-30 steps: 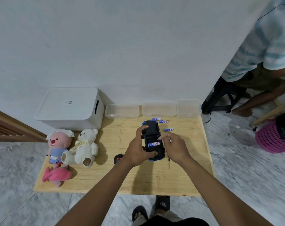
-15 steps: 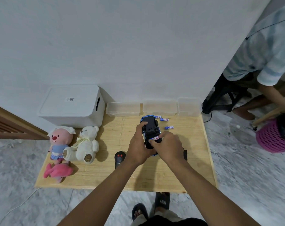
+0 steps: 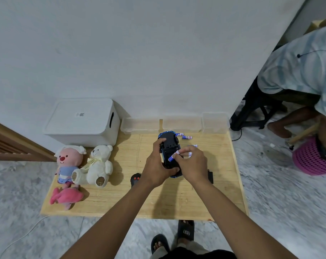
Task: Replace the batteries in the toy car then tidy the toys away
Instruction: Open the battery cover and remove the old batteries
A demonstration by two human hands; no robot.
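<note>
The blue toy car (image 3: 169, 145) lies upside down over the wooden table (image 3: 186, 199), its black underside facing me. My left hand (image 3: 156, 169) grips the car along its left side. My right hand (image 3: 191, 165) pinches a blue and white battery (image 3: 171, 157) at the open battery bay. Loose batteries (image 3: 187, 137) lie on the table behind the car, and one more (image 3: 193, 146) sits just past my right fingers. A black remote (image 3: 135, 179) with red buttons rests left of my left wrist. A black battery cover (image 3: 210, 175) lies right of my right hand.
A pink plush (image 3: 68, 161), a white teddy bear (image 3: 98, 165) and a pink fish plush (image 3: 66, 197) sit at the table's left. A white lidded box (image 3: 82, 122) and three clear containers (image 3: 180, 124) line the wall. Another person (image 3: 304, 75) sits at right by a pink basket (image 3: 311, 159).
My right hand moved from the car's right side onto the battery bay and now pinches a battery there. My left hand still holds the car. The view shifted slightly.
</note>
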